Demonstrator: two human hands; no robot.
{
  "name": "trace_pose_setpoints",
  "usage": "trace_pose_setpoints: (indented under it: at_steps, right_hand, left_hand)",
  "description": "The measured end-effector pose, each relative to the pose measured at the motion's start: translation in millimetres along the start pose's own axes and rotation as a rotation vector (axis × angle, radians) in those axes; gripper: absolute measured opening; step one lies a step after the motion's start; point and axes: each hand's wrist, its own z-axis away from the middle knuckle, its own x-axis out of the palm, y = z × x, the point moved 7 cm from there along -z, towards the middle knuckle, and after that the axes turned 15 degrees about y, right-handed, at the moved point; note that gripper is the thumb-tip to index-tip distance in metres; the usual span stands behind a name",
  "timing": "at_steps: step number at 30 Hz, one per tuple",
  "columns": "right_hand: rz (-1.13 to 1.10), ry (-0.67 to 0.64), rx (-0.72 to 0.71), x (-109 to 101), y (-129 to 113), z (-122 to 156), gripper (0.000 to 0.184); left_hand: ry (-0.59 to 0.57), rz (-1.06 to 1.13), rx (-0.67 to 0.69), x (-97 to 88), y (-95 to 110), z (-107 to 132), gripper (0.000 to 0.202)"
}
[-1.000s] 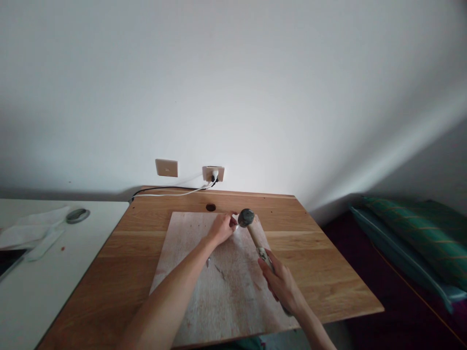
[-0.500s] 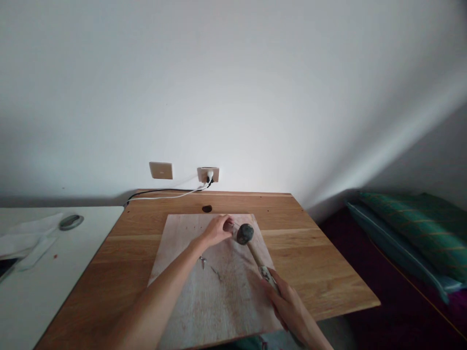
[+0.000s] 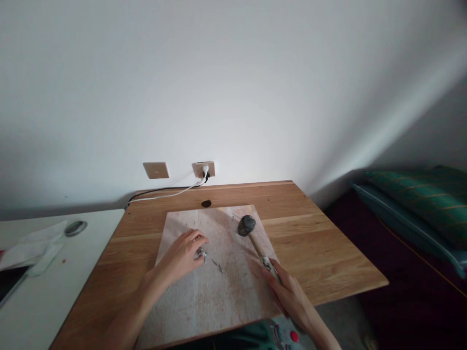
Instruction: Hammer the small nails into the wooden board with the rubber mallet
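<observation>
A person's two bare hands work over a pale, worn wooden board (image 3: 215,287) that lies flat on a brown wooden tabletop (image 3: 321,253), seen from above and behind the hands. The right hand (image 3: 288,294) is closed in a firm grip around the lower end of a wooden-handled hammer (image 3: 255,240); its dark rounded head sits low over the far right part of the board, and whether it touches the surface cannot be told. The left hand (image 3: 182,255) rests on the middle left of the board, its fingers curled loosely with the fingertips at a few small metal nails (image 3: 202,253); whether it pinches one is too small to tell. Another nail (image 3: 217,265) lies loose just to the right, between the two hands. A white cable (image 3: 171,194) runs along the tabletop's far edge up to a wall socket (image 3: 203,169). A white table (image 3: 47,287) stands to the left, and a green cushion (image 3: 419,199) lies at the right.
</observation>
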Motion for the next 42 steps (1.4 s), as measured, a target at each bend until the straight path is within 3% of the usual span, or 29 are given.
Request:
trace_pose_setpoints:
  at_steps: [3,12,21,27,30,37,42]
  right_hand:
    - [-0.022,-0.018,0.004,0,-2,1,0.075]
    - [-0.054,-0.06,0.031,2,0,2,0.072]
    - [-0.067,-0.127,0.048,5,2,3,0.073]
    - [-0.12,-0.041,-0.021,-3,-8,0,0.063]
    - [-0.122,-0.044,0.021,-2,-5,1,0.063]
    - [-0.133,-0.064,0.04,2,2,0,0.065]
    - [-0.157,-0.077,0.018,2,-1,0,0.063]
  left_hand:
    - [0.039,-0.038,-0.051,1.4,-5,5,0.041]
    - [-0.09,-0.205,-0.005,13.3,7,2,0.028]
    - [-0.122,-0.135,-0.035,14.1,6,4,0.024]
    - [-0.125,-0.197,0.024,14.5,8,2,0.024]
    - [-0.107,-0.17,0.04,13.5,9,-1,0.027]
    - [-0.021,-0.057,0.024,9.7,7,-40,0.024]
    - [-0.052,-0.08,0.018,25.0,4,-76,0.022]
